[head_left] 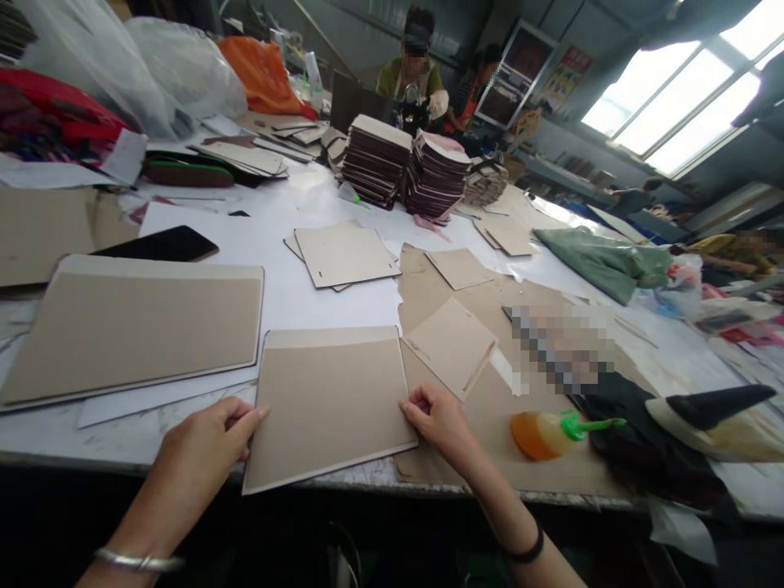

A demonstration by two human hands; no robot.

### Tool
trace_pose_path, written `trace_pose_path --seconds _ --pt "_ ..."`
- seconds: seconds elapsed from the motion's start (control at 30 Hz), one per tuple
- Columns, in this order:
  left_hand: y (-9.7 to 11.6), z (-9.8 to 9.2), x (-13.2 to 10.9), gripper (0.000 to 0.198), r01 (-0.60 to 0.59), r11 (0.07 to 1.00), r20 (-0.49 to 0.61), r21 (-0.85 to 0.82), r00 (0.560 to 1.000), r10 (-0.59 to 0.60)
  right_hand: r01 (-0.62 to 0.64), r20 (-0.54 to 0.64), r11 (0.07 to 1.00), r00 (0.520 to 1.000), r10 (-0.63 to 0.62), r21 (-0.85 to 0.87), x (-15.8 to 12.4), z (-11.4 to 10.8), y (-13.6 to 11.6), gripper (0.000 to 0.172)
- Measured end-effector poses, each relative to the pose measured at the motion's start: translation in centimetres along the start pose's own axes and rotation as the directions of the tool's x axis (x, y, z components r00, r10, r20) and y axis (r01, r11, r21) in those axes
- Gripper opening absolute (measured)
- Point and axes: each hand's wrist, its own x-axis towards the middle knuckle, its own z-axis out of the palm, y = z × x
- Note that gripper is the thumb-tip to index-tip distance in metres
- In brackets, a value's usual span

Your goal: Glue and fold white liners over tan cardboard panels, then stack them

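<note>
A tan board panel [334,408] with a paler strip along its far edge lies at the table's front edge, its near left corner jutting past it. My left hand [214,437] pinches the panel's left edge between thumb and fingers. On the opposite side, my right hand [438,416] grips the right edge the same way. A larger panel of the same look [147,327] rests to the left. Beyond the held panel sit a few overlapping pale boards [346,255], and a square tan board [452,345] lies to its right on brown paper.
A bottle of orange liquid with a green nozzle [542,434] lies at front right, near dark cloth [655,449]. Tall stacks of dark-edged boards [376,163] stand at the back. A black phone-like slab [168,243] is at left. Two people [410,77] are across the table.
</note>
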Motion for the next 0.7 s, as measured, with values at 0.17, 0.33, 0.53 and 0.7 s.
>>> trace_pose_path --seconds 0.17,0.33,0.53,0.7 --pt "-0.2 0.3 0.3 0.021 0.037 0.998 0.003 -0.050 0.999 -0.037 0.019 0.013 0.997 1.000 -0.018 -0.073 -0.2 0.1 -0.5 0.011" --pt "-0.3 0.5 0.2 0.023 -0.012 0.996 -0.021 -0.088 1.000 0.010 -0.060 0.033 0.942 0.997 0.075 -0.330 -0.6 0.0 -1.4 0.012" --pt "-1.0 1.0 0.2 0.025 -0.090 0.992 -0.096 -0.093 0.992 0.081 -0.016 0.071 0.935 0.997 0.044 -0.354 -0.2 0.3 0.0 0.015" --pt "-1.1 1.1 0.3 0.026 -0.100 0.992 -0.108 -0.081 0.990 0.091 0.034 0.038 0.953 0.999 -0.023 -0.300 -0.1 0.5 0.5 0.016"
